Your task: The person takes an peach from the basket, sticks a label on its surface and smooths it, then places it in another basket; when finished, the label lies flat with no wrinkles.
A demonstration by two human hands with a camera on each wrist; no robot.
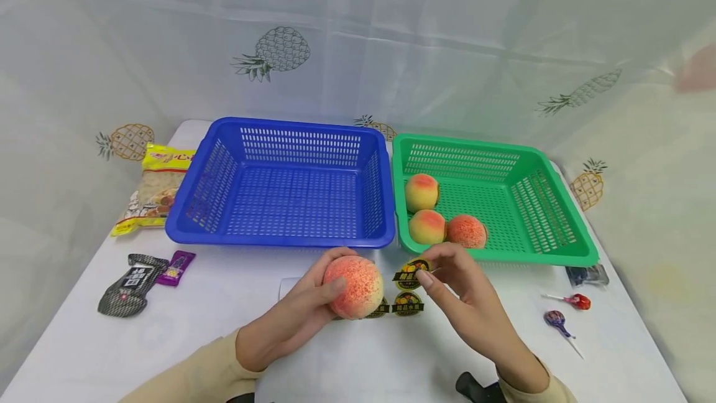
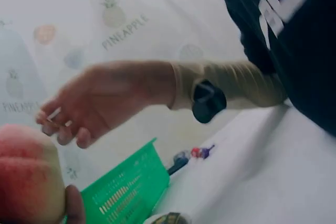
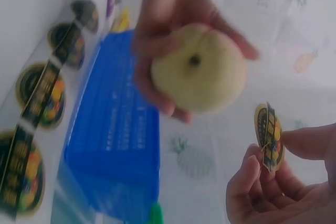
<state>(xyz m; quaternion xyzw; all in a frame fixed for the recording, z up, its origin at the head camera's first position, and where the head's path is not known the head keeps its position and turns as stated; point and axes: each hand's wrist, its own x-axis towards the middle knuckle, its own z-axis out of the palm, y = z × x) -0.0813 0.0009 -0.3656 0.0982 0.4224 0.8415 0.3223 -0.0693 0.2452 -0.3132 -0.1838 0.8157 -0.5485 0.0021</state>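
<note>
My left hand [image 1: 304,313] grips a peach [image 1: 358,288], pink and speckled on top, above the front of the blue basket. In the right wrist view the same peach [image 3: 202,72] shows its pale underside with a dark stem hollow. Between thumb and fingertips, my right hand [image 1: 467,303] pinches a black-and-gold fruit sticker [image 1: 413,273], apart from the peach. More stickers [image 1: 407,303] of this kind lie in a row on the table beneath the hands; in the head view the peach hides part of the row.
A blue basket [image 1: 279,245] stands behind the hands. To its right, a green basket [image 1: 503,258] holds several peaches [image 1: 427,227]. Snack packs [image 1: 131,288] and a yellow bag [image 1: 159,188] lie at left, lollipops [image 1: 578,301] at right. Patterned cloth [image 1: 358,36] hangs behind.
</note>
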